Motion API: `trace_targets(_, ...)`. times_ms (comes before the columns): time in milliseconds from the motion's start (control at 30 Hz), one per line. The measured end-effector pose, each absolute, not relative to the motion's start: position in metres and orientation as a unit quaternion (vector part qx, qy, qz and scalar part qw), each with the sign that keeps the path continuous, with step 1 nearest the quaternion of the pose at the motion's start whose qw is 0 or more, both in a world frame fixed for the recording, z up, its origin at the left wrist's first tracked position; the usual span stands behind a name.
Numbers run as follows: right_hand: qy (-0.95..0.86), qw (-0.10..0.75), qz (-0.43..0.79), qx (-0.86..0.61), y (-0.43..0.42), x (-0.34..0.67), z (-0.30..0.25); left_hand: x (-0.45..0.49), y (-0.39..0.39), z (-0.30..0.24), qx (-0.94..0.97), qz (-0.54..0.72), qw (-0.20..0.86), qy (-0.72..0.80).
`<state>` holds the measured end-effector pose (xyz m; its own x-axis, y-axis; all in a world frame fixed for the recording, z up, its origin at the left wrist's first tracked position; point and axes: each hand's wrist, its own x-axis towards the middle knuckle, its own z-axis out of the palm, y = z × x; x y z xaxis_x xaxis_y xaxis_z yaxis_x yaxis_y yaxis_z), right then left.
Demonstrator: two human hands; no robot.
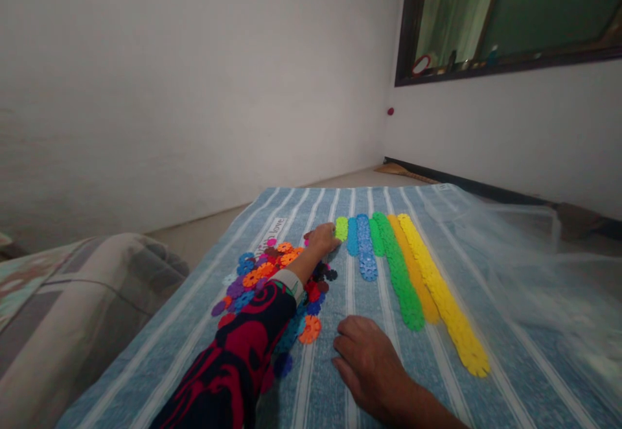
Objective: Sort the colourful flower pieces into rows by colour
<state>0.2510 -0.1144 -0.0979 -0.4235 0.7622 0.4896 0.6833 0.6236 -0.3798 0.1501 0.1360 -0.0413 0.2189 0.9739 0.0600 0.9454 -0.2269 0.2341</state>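
- Left grip (324, 240) at short lime-green row of flower-shaped plastic discs (341, 228); can't tell if pinching.
- Row: just right of left grip, long axis fore-aft.
- Right grip (367, 361) farther from row, loosely curled, palm hidden.

We look out from the person's head, facing forward and down along the blue striped cloth (340, 293). The right hand (368, 359) is close, low in our view; the left hand (322, 240) lies farther off. Higher up, we take in the white wall (218, 85) and, at upper right, a window (529, 11).
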Motion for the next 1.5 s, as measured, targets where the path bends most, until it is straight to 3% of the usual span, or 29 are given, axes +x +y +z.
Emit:
trace_targets(433, -0.845, 0.289, 0.073, -0.443, -0.114, 0.252, -0.096, 0.139, 0.129, -0.032, 0.793, 0.118, 0.063, 0.594)
trace_targets(900, -0.849, 0.296, 0.069, -0.431, -0.116, 0.256, -0.098, 0.014, 0.055, -0.012, 0.901, 0.058, 0.101, 0.418)
trace_targets(1500, -0.858, 0.304, 0.041, -0.412, -0.117, 0.260, -0.099, -0.035, -0.037, -0.056, 0.862, 0.216, 0.078, 0.451)
